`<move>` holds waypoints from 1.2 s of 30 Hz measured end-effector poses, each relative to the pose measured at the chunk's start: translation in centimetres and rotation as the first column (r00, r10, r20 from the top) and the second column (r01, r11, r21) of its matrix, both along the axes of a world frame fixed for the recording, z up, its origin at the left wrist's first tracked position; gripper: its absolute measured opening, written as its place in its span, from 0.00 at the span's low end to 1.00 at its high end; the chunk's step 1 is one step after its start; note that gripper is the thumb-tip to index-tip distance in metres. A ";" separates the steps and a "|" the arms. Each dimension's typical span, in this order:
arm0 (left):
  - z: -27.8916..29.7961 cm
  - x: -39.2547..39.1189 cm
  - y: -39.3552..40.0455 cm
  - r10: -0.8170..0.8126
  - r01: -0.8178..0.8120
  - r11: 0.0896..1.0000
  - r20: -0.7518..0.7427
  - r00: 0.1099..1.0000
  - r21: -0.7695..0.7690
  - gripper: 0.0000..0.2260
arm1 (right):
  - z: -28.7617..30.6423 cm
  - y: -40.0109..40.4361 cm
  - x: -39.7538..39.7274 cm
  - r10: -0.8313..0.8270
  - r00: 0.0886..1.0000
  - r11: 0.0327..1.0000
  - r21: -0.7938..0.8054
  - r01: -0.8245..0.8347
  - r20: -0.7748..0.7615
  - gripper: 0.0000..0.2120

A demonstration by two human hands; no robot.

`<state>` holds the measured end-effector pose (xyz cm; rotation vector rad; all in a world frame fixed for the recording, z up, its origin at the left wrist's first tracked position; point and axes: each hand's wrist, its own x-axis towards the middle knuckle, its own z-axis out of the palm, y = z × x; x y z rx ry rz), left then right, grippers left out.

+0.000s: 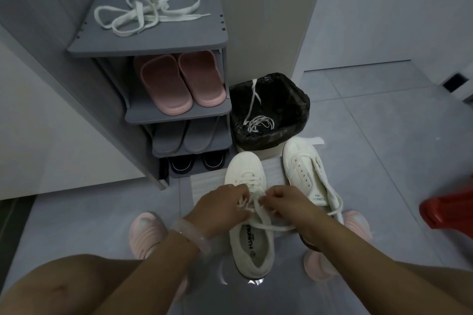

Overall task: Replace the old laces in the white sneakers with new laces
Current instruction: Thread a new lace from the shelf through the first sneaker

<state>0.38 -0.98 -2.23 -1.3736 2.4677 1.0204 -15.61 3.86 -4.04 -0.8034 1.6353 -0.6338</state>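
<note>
We saw a grey rack point(143, 45) with a white lace point(143, 11) on its top. Inside the rack sat pink slippers point(179, 82), grey slippers point(184, 139) below them, and black shoes point(194, 161) at the bottom. Right of the rack, a bin point(268, 107) wore a black liner holding a white lace. Before the rack stood two white sneakers point(249, 225) on grey tiles point(371, 135). Far right of it showed something red point(448, 210).

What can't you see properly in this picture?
All in the head view:
- Knot or eyelets on the near sneaker: hidden under the left hand and right hand.
- Red thing: blurred, cut off by the right edge.
- Black shoes: mostly hidden under the rack.
- Bin bottom: too dark.
</note>
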 end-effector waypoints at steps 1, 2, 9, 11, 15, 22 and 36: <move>-0.2 -0.2 0.3 -0.033 0.034 0.999 0.017 0.999 -0.031 0.12 | 0.2 0.0 0.0 -0.054 0.993 0.998 0.019 0.053 0.101 0.09; -0.4 -0.3 0.4 -0.055 0.057 0.997 0.037 0.998 -0.059 0.12 | 0.4 0.0 -0.1 -0.099 0.978 0.995 0.049 0.091 0.183 0.08; -1.3 -0.3 0.4 -0.053 0.054 0.992 0.012 0.999 -0.110 0.11 | 0.3 -0.5 -0.3 0.042 0.998 0.999 -0.001 -0.043 -0.047 0.08; -1.3 -0.4 0.3 -0.079 0.078 0.991 -0.007 0.997 -0.113 0.11 | 0.0 -0.4 -0.2 0.154 0.905 0.969 -0.119 -0.216 -0.396 0.07; -1.0 0.0 -0.3 -0.017 0.019 1.000 -0.131 0.991 0.010 0.10 | -0.3 0.3 0.5 0.264 0.611 0.879 -0.074 -0.471 -0.746 0.07; -0.6 0.7 -1.2 0.011 0.012 0.983 -0.122 0.992 0.184 0.08 | -0.3 0.5 0.2 0.358 0.705 0.810 -0.171 -0.561 -0.612 0.19; -1.2 0.7 -1.2 0.012 0.024 0.988 -0.233 0.972 0.151 0.07 | 1.5 -0.9 -2.5 0.486 0.874 0.873 0.071 -0.483 -0.030 0.02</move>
